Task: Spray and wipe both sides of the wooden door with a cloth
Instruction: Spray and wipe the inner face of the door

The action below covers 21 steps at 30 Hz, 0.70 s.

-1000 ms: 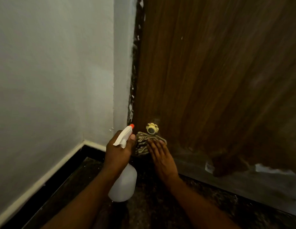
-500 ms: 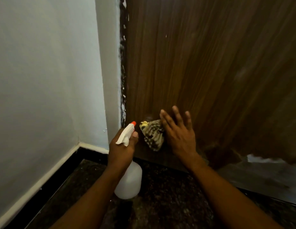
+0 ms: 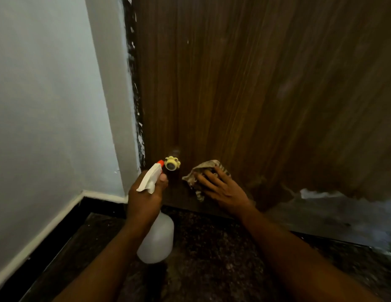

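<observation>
The dark brown wooden door (image 3: 255,94) fills the upper right of the head view. My left hand (image 3: 144,199) grips the neck of a white spray bottle (image 3: 156,240) with a white trigger head and orange nozzle, held low near the door's left edge. My right hand (image 3: 220,187) presses a striped cloth (image 3: 203,171) flat against the door's bottom part, fingers spread over it. A small yellow door stopper (image 3: 172,163) juts from the door between the bottle's nozzle and the cloth.
A white wall (image 3: 48,105) stands on the left with a white-and-black skirting (image 3: 59,216). The floor (image 3: 201,247) is dark speckled stone. Along the door's bottom right runs a worn grey patch (image 3: 332,212). The door frame edge (image 3: 133,94) is dark with paint flecks.
My right hand has slid the cloth rightward along the bottom of the door, away from the yellow stopper, which now shows fully. The left hand with the bottle has hardly moved.
</observation>
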Available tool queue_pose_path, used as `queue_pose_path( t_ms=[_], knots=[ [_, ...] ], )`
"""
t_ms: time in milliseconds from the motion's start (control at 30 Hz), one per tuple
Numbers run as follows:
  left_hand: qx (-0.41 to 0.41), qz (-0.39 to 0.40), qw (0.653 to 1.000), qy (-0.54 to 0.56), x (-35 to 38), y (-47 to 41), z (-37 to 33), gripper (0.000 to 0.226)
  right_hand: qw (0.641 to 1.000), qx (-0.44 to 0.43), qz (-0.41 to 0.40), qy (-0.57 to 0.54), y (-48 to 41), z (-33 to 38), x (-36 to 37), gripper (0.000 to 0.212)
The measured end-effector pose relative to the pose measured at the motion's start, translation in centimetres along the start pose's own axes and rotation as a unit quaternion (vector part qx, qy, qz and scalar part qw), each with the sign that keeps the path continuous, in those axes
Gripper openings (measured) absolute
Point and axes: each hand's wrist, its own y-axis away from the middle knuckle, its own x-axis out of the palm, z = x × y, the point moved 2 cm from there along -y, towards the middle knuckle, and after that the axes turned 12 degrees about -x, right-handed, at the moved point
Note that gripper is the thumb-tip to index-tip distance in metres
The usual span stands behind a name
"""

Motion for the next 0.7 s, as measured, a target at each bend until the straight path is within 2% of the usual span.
queue_pose_path(
  t_ms=[133,233,300,367,433,500,533,600,667,700],
  knots=[
    [0.005,0.019,1.0,-0.003,0.7,0.6,0.0,0.034,0.996,0.064,-0.06,-0.034,5.2,0.1,0.3,0.051],
    [0.016,0.036,0.999,-0.002,1.4,0.9,0.3,0.014,0.972,0.205,-0.097,-0.059,4.9,-1.0,-0.8,0.056],
    [0.019,0.048,0.999,-0.014,2.0,1.1,0.7,0.022,0.946,0.29,-0.127,-0.072,1.9,-1.6,-1.6,0.055],
    [0.018,0.061,0.998,-0.023,2.8,1.3,1.5,0.023,0.951,0.264,-0.128,-0.1,-1.2,-0.5,-1.7,0.054],
    [0.025,0.081,0.996,-0.026,3.6,1.4,2.0,0.03,0.975,0.167,-0.058,-0.135,-2.4,2.1,-0.9,0.056],
    [0.037,0.094,0.994,-0.03,4.4,1.6,1.8,0.036,0.97,0.16,-0.006,-0.18,-0.2,4.3,0.6,0.058],
    [0.04,0.099,0.994,-0.025,4.7,1.7,1.6,0.036,0.957,0.203,-0.007,-0.205,1.9,4.9,1.5,0.055],
    [0.038,0.108,0.993,-0.015,5.4,1.7,1.8,0.033,0.914,0.326,-0.062,-0.233,6.6,5.0,2.5,0.05],
    [0.036,0.113,0.993,-0.015,6.2,2.1,2.0,0.032,0.833,0.474,-0.093,-0.268,9.9,4.1,1.8,0.047],
    [0.039,0.115,0.993,-0.01,6.6,2.3,2.1,0.031,0.781,0.55,-0.078,-0.286,10.4,3.2,1.4,0.051]
  ],
)
